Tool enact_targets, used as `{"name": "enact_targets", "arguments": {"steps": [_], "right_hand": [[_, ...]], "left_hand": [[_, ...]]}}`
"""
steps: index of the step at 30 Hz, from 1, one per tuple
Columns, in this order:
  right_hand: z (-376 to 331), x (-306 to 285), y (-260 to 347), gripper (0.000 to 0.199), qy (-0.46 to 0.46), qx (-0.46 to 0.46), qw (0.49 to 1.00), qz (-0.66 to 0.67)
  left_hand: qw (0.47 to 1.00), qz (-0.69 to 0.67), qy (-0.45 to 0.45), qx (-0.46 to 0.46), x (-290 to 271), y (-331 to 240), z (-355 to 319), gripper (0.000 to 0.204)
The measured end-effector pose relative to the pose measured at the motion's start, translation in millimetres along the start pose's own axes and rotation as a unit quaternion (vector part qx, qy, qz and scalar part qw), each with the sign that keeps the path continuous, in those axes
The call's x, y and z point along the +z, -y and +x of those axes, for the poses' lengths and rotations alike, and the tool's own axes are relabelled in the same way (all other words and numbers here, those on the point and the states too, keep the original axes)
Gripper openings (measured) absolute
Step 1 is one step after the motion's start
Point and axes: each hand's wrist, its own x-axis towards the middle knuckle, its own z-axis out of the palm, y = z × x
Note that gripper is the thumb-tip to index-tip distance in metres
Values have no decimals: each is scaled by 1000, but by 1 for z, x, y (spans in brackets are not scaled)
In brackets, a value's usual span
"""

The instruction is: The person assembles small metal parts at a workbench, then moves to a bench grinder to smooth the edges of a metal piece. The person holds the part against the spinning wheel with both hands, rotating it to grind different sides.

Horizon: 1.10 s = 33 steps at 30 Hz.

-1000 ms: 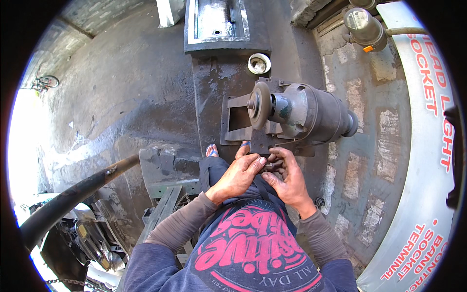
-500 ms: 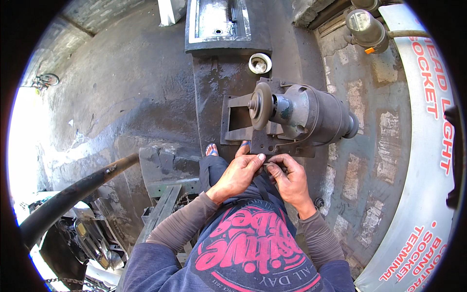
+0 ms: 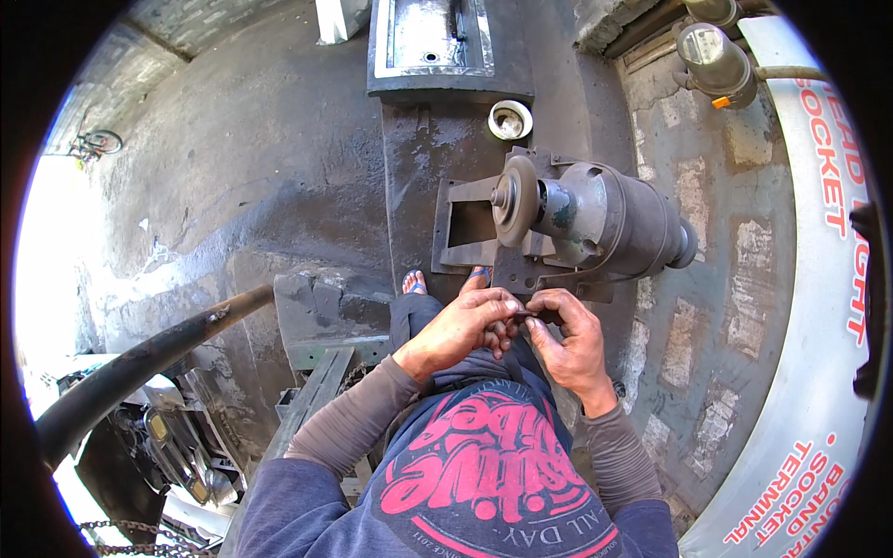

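In front of my waist, my left hand (image 3: 460, 327) and my right hand (image 3: 569, 344) meet. Thumbs and fingers of both pinch one small dark piece (image 3: 526, 313), too small and too covered to name. Just beyond my fingertips stands a motor (image 3: 621, 219) lying on its side, with a round grinding or buffing wheel (image 3: 514, 200) on its left end. It rests on a metal frame (image 3: 453, 223) with a drilled plate (image 3: 510, 275) at the near side. My hands appear apart from the wheel.
A white pot (image 3: 506, 137) sits beyond the frame, before a raised metal basin (image 3: 485, 58). At left a dark pole (image 3: 153, 361) slants in above scrap vehicle parts (image 3: 177, 456). A printed banner (image 3: 807, 307) hangs along the right, near a patchy wall (image 3: 684, 349). A bicycle (image 3: 98, 144) stands far left.
The whole view has shifted slightly, moving the scene right. My fingers have changed their grip; the left fingers are more curled and the dark piece shows more between both hands.
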Motion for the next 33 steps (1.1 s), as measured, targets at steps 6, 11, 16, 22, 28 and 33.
{"name": "enact_targets", "arguments": {"steps": [6, 11, 16, 22, 28, 33], "right_hand": [[-4, 6, 0, 17, -34, -29, 999, 3], [-4, 3, -1, 13, -62, -61, 995, 53], [-13, 3, -1, 8, -39, 174, 936, 303], [-10, 47, 2, 22, -70, -28, 981, -179], [-7, 52, 11, 21, -93, 10, 984, -150], [-13, 46, -1, 22, -85, 60, 994, -38]], "left_hand": [[995, -68, 28, -74, 0, -6, -2, 39], [987, -119, -25, -102, -8, 2, 5, 34], [973, -226, -39, 0, -3, 3, 4, 30], [949, -313, -7, 38, 3, 15, 6, 40], [950, -306, 2, 70, 6, 18, 4, 38], [971, -218, -34, 89, 12, 9, -1, 33]]}}
